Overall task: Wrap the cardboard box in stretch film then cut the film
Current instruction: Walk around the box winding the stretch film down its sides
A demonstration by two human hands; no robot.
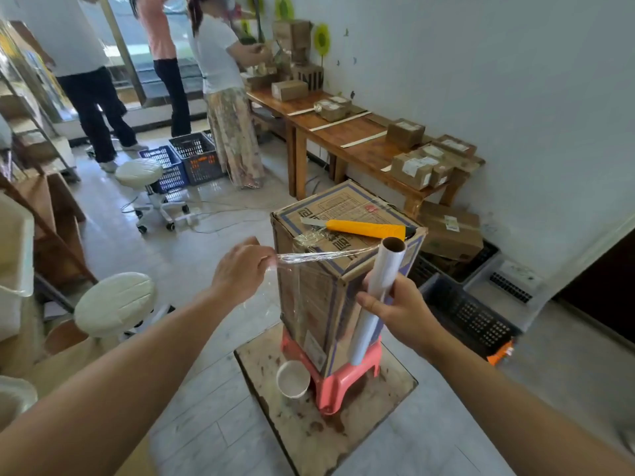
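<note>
Head view | tall brown cardboard box (330, 269) on pink plastic stool (338, 379), frame centre | left hand (240, 269) pinches twisted clear film strand (309, 257) | right hand (398, 309) grips white film roll (378, 293) | step: cutting; next likely needs yellow utility knife (364, 228) atop box

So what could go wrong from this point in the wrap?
The yellow utility knife lies loose on top of the cardboard box; tugging the film could shake it off. The box stands tall on a small pink stool, so a sideways pull from the left hand might tip it. The film is bunched into a thin rope between that hand and the roll in the right hand, so it may snap.
</note>
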